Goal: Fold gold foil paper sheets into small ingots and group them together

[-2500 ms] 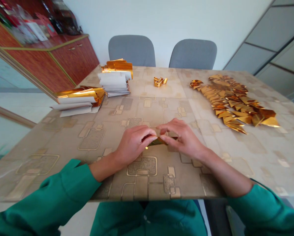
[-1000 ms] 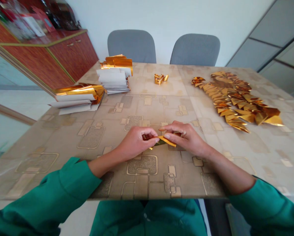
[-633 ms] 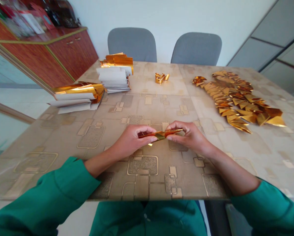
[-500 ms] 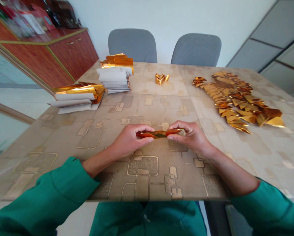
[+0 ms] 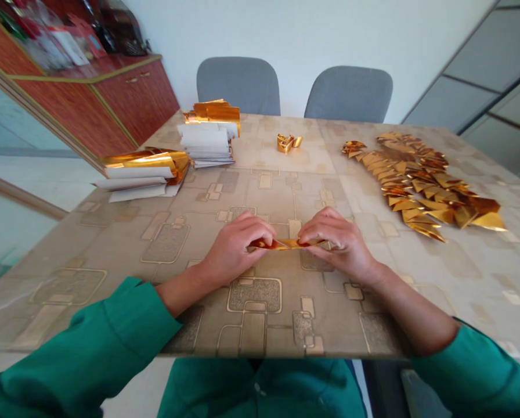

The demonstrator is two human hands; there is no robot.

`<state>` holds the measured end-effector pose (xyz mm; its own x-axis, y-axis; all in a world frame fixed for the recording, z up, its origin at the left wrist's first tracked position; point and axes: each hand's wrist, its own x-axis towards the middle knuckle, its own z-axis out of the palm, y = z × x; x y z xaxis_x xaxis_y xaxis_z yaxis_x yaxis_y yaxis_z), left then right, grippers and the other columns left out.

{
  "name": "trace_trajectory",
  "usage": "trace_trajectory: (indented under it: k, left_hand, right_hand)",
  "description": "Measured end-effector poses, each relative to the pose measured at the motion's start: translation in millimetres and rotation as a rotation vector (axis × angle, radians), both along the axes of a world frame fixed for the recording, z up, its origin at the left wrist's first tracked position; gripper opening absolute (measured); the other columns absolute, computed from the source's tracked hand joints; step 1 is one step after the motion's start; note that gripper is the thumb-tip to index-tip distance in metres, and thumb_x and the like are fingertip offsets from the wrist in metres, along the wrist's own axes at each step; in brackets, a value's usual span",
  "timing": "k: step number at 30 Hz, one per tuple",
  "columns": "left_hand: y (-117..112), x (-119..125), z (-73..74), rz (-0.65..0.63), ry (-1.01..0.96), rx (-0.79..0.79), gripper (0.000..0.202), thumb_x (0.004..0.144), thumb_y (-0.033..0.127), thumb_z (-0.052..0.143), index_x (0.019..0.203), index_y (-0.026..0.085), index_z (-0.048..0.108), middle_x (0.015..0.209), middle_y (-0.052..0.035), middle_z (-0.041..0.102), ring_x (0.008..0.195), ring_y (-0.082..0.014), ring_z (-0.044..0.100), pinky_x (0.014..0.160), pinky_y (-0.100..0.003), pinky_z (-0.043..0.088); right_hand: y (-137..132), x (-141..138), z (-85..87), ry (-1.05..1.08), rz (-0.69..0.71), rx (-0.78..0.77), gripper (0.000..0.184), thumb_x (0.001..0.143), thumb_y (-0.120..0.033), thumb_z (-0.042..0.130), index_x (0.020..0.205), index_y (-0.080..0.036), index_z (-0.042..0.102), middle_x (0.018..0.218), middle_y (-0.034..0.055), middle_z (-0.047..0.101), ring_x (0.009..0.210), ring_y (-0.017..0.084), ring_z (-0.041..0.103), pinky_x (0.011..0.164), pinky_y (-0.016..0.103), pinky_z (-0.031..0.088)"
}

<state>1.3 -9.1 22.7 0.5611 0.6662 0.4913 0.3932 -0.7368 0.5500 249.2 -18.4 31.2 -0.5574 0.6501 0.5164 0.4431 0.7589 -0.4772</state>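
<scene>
A narrow folded strip of gold foil paper [image 5: 286, 244] spans the gap between my two hands, just above the patterned tabletop. My left hand [image 5: 242, 244] is closed on its left end, fingers curled over the top. The other end is pinched by my right hand [image 5: 338, 241], thumb below and fingers above. My fingers hide both ends of the paper.
Stacks of gold-and-white paper sheets [image 5: 208, 142] [image 5: 142, 177] lie at the back left of the table [image 5: 260, 325]. Small folded gold pieces [image 5: 288, 143] sit at the back middle. Many folded gold pieces [image 5: 421, 180] spread at the right. Two grey chairs [image 5: 238, 84] stand behind.
My fingers have curled further over the foil paper, and less of it shows between them. The whole view has shifted slightly, with the table and its contents sitting a little lower.
</scene>
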Motion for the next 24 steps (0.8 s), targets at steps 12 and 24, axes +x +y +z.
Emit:
trace_trajectory:
  k: [12, 24]
  left_hand:
    - [-6, 0, -2.1, 0.164, 0.238, 0.23, 0.014, 0.092, 0.025, 0.058, 0.094, 0.022, 0.072, 0.079, -0.0022, 0.058, 0.07, -0.0137, 0.052, 0.061, -0.026, 0.04]
    - [-14, 16, -4.5, -0.063, -0.655, -1.261, 0.03, 0.087, 0.045, 0.062, 0.095, 0.016, 0.064, 0.096, -0.011, 0.072, 0.084, -0.0189, 0.071, 0.07, -0.03, 0.058]
  right_hand:
    - [-9, 9, 1.1, -0.289, -0.058, 0.4, 0.012, 0.096, -0.02, 0.056, 0.097, -0.027, 0.065, 0.09, -0.0008, 0.073, 0.08, 0.018, 0.054, 0.077, 0.035, 0.04]
    - [-21, -2, 4.7, -0.252, -0.234, 0.583, 0.014, 0.092, -0.016, 0.062, 0.099, -0.028, 0.063, 0.09, -0.0013, 0.074, 0.077, 0.018, 0.051, 0.076, 0.038, 0.037]
